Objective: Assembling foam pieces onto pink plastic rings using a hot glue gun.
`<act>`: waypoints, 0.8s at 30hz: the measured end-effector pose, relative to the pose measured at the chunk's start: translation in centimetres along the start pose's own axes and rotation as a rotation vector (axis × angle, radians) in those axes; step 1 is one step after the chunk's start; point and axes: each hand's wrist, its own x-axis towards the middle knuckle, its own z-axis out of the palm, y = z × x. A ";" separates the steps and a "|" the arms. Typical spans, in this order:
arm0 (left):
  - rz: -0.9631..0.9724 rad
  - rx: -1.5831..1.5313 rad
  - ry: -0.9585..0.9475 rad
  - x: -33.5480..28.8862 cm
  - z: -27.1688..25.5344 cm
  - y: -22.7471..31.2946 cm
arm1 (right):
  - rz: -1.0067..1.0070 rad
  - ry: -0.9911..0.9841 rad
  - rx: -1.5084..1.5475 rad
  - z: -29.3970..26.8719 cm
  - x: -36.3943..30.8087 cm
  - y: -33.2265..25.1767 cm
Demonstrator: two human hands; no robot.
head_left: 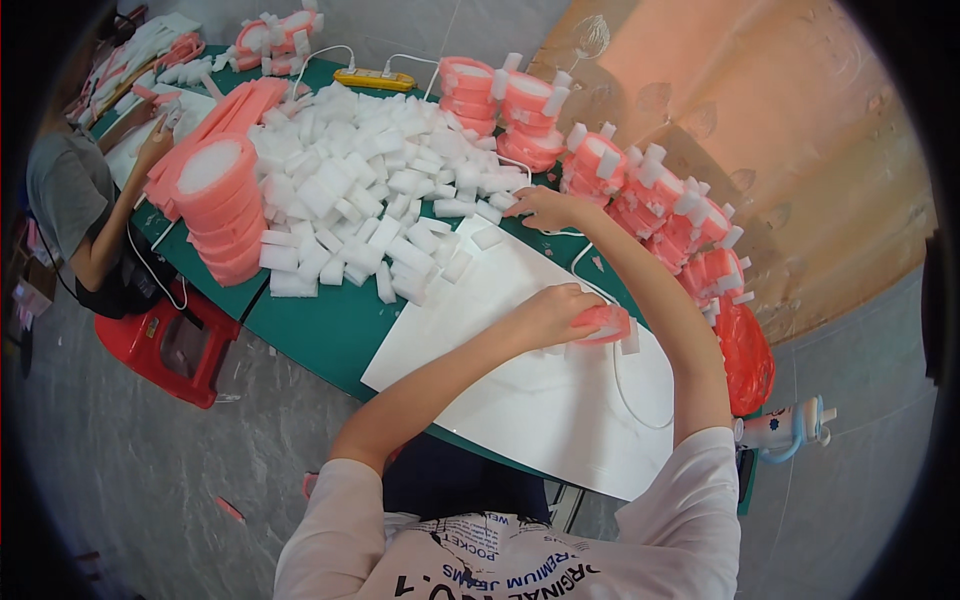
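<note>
My left hand [552,318] is closed around a pink foam piece [606,325] with a paler face, held low over a white board [530,400]. Small white foam blocks [630,337] show at the piece's right end and beneath it. My right arm reaches farther out, and my right hand [545,209] is at the right edge of a big heap of white foam blocks [350,170]. Its fingers look apart, with the tips beside or touching a block; nothing shows in its grip. A single block [487,237] lies on the board's far corner.
Stacked pink foam rounds [215,210] stand left of the heap; more, with white blocks attached, line the far right edge [650,200]. A yellow power strip [375,79], white cable [617,380], red bag [745,360] and tumbler [785,427] are around. A co-worker [75,190] sits left by a red stool [175,345].
</note>
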 end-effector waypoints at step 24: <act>0.054 -0.007 0.087 0.4 0.4 -0.4 | 0.189 0.596 1.657 -4.1 -11.5 -2.3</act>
